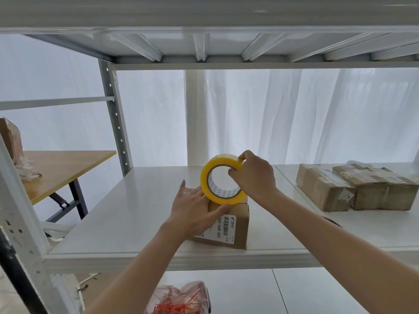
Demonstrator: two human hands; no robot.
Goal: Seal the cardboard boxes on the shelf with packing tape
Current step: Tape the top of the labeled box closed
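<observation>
From the head camera, the view looks into a white metal shelf (127,211). A small cardboard box (235,236) stands on the shelf board, near its front edge and about in the middle of the picture. On the front side of the box there is a white label (227,225) with a barcode.

The left hand (192,209) lies on the top of this box. Its fingers are straight and flat and point to the back, and the thumb lies along the front top edge. It grasps nothing; it only presses on the box.

The right hand (254,177) holds the roll of tape (223,197). The thumb is on the outer side of the yellow ring and the fingers are curled into the hole, so the hand pinches the rim at the upper right. The roll stands upright on its edge, and its lower side appears to touch the top of the box, just beside the fingers of the left hand.

On the right part of the same shelf, well apart from the hands, two other boxes (322,189) lie side by side, touching, both with clear tape over them.

To the left, outside the shelf, a wooden table (61,168) stands. On the lower board, near the bottom edge of the picture, a plastic bag (181,300) holds red things. Behind the shelf a white curtain (294,114) hangs.
</observation>
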